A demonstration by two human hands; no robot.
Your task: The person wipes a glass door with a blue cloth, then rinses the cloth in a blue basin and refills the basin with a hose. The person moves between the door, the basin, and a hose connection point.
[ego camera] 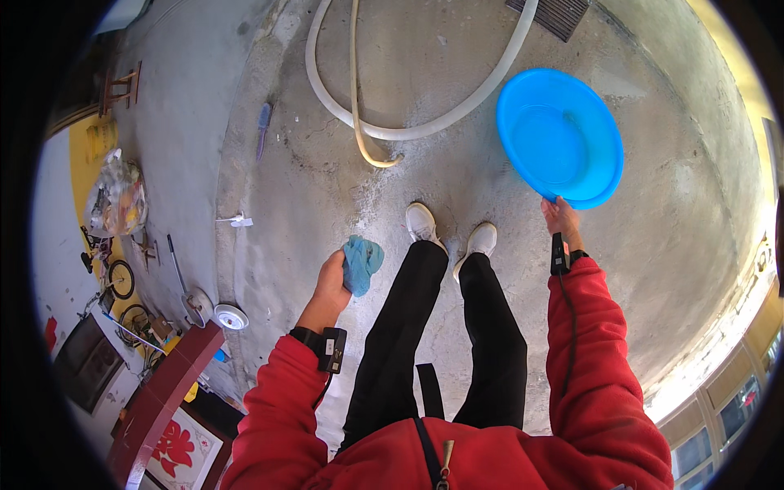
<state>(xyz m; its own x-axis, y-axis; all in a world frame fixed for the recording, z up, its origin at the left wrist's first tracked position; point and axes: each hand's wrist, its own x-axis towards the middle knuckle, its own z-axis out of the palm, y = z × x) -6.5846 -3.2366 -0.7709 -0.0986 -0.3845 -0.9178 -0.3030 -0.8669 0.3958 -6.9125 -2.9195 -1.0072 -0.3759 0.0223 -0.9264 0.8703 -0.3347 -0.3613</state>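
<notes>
My left hand [331, 278] grips a crumpled blue-green cloth [363, 263], held out to the left of my legs. On the other side, my right hand [560, 219] holds a round blue plastic basin [548, 144] by the near part of its rim. The basin is tilted so that its inside faces me, and nothing shows in it apart from a small dark patch on its wall. My right thumb lies on the rim; the other fingers are partly hidden beneath it.
A thick pale hose [429, 133] and a thinner yellowish hose [356, 116] lie ahead on the concrete floor. A brush [263, 130] lies at left, near a white lid [231, 317] and a long-handled pan [197, 306]. A metal grate [557, 17] is at the top.
</notes>
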